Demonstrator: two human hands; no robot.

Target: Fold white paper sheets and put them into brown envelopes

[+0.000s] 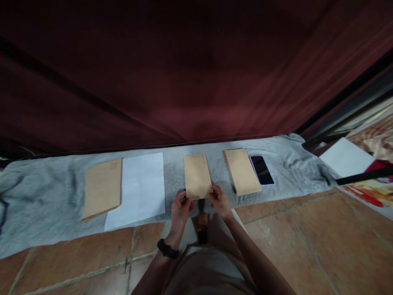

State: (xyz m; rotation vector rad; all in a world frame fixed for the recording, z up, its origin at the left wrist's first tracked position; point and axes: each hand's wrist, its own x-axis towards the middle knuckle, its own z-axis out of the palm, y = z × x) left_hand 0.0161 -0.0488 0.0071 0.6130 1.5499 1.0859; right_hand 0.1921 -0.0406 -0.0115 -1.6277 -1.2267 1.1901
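A brown paper envelope [198, 175] lies lengthwise in front of me, with faint red print near its far right corner. My left hand [181, 207] pinches its near left corner. At the near right corner, my right hand [219, 200] grips the same envelope between thumb and fingers. Right of it rests a stack of brown envelopes [242, 171]. Farther left, another stack of brown envelopes [102, 187] partly overlaps white paper sheets [141, 188].
A grey cloth [285, 164] covers the narrow surface beneath everything. A phone [262, 170] lies beside the right stack. Dark red fabric [196, 82] rises behind. Tiled floor [276, 237] runs along the near side; a white sheet [346, 157] and colourful printed material [368, 192] are far right.
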